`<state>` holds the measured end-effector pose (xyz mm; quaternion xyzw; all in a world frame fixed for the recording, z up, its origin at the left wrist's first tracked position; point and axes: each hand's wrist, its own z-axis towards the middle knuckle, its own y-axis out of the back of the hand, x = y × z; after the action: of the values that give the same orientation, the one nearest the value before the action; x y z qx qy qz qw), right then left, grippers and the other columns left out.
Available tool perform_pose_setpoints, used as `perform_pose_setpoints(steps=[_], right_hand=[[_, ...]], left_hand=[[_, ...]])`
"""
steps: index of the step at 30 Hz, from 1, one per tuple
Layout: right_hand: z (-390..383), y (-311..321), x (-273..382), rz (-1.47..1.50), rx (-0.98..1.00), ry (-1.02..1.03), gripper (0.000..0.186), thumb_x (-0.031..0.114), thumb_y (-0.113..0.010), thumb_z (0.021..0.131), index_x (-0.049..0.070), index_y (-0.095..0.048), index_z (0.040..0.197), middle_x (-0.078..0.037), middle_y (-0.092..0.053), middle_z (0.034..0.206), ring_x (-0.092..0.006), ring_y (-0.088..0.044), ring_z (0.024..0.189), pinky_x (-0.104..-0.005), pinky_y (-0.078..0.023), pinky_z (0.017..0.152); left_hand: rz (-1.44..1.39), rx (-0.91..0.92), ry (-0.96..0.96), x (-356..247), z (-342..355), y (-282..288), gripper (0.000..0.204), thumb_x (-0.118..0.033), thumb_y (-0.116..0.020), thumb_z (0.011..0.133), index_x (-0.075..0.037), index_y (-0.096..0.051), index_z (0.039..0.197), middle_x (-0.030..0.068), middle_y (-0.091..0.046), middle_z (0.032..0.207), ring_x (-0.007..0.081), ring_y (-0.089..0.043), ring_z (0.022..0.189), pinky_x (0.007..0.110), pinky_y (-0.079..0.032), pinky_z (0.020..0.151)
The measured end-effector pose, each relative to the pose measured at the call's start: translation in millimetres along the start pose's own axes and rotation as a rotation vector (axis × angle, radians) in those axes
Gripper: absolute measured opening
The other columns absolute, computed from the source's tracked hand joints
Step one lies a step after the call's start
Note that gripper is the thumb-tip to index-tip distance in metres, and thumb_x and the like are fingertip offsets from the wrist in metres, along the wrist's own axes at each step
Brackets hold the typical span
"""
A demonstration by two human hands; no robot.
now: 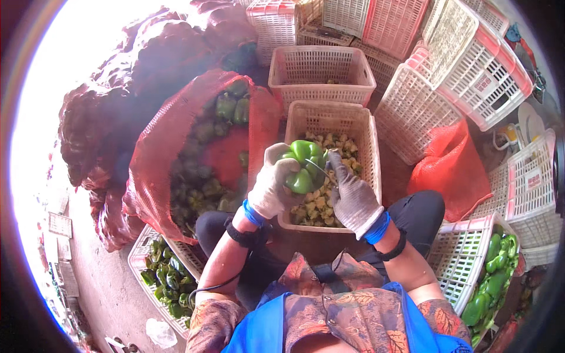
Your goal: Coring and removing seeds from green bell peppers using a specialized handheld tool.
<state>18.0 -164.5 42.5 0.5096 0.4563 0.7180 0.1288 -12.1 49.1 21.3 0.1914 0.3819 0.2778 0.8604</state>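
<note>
A green bell pepper (304,166) is gripped in my left hand (272,183), which wears a pale work glove. My right hand (354,194), in a greyer glove, closes around a thin, curved metal tool (318,167); its handle is hidden in the fingers. The tool's thin end lies against the pepper's right side. Both hands are above a pale plastic crate (376,159) holding many small yellowish-green pieces (321,206), which look like pepper cores. To the left, an opened red mesh sack (152,154) holds more green peppers (226,107).
Behind the core crate stands another pale crate (321,93). Stacked crates (479,79) and a red mesh bag (450,167) are on the right. Crates of green peppers flank me, at left (139,254) and right (462,259). Full dark-red sacks (100,138) pile up at far left.
</note>
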Motion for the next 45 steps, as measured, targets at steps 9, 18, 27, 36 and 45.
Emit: perform_pose_setpoints(steps=[9, 18, 27, 36, 45], right_hand=[[-22, -46, -92, 0.521, 0.165, 0.026, 0.078, -0.004, -0.061, 0.081, 0.008, -0.027, 0.150, -0.017, -0.055, 0.136, -0.0300, -0.066, 0.097, -0.0418, -0.054, 0.085], [65, 2, -24, 0.740, 0.374, 0.228, 0.085, 0.026, -0.087, 0.070, 0.007, -0.044, 0.141, -0.011, -0.055, 0.135, -0.0175, -0.052, 0.122, -0.0336, -0.038, 0.106], [62, -13, -13, 0.589, 0.305, 0.004, 0.060, 0.030, -0.082, 0.077, 0.008, -0.057, 0.127, -0.010, -0.064, 0.115, -0.0189, -0.062, 0.105, -0.0303, -0.049, 0.090], [90, -53, -41, 0.849, -0.423, -0.114, 0.045, 0.025, -0.076, 0.084, 0.006, -0.056, 0.120, -0.006, -0.066, 0.100, -0.0191, -0.065, 0.092, -0.0327, -0.052, 0.080], [46, -15, -86, 1.337, 0.082, -0.173, 0.049, 0.033, -0.067, 0.092, 0.005, -0.053, 0.130, 0.000, -0.063, 0.111, -0.0091, -0.063, 0.094, -0.0228, -0.051, 0.080]], left_hand=[[-0.182, -0.158, 0.123, 33, -5, 9, 0.070, -0.020, -0.086, 0.069, -0.012, -0.038, 0.119, 0.0178, -0.052, 0.121, 0.0296, -0.056, 0.110, 0.040, -0.048, 0.092], [-1.612, 0.030, 0.818, 19, -14, -8, 0.090, -0.021, -0.080, 0.076, -0.014, -0.026, 0.148, 0.0107, -0.047, 0.139, 0.0277, -0.047, 0.128, 0.042, -0.041, 0.106], [-1.211, 0.079, 0.767, 27, -18, -18, 0.061, -0.014, -0.082, 0.078, -0.011, -0.045, 0.126, 0.0044, -0.054, 0.119, 0.0158, -0.054, 0.108, 0.030, -0.045, 0.093], [-0.932, 0.074, 0.815, 5, -17, -71, 0.041, -0.005, -0.075, 0.079, -0.011, -0.051, 0.113, 0.0027, -0.055, 0.102, 0.0127, -0.055, 0.095, 0.029, -0.051, 0.080], [-0.840, -0.420, 0.766, 5, -36, 68, 0.038, -0.018, -0.058, 0.083, -0.007, -0.050, 0.119, 0.0168, -0.061, 0.113, 0.0294, -0.061, 0.104, 0.041, -0.052, 0.088]])
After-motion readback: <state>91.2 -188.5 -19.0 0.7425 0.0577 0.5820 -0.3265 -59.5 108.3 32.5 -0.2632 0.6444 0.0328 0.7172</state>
